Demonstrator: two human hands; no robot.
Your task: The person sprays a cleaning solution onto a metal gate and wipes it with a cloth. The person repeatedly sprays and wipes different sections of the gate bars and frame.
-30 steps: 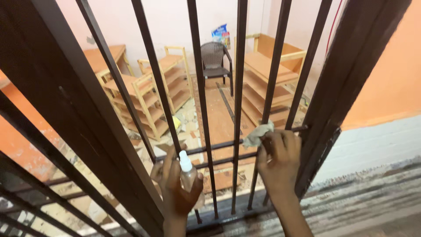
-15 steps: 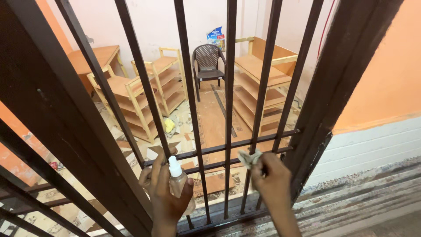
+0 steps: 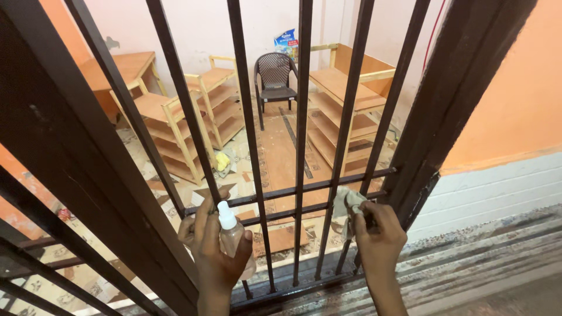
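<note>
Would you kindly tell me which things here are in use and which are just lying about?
In use: cloth in right hand; spray bottle in left hand; gate bars.
Lying about: chair; wooden shelves; yellow rag.

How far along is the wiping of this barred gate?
Done: cannot tell; no bar looks visibly cleaner. In hand: right hand presses a cloth on the lower crossbar; left hand holds a spray bottle. Left: upright bars show no cloth contact.
</note>
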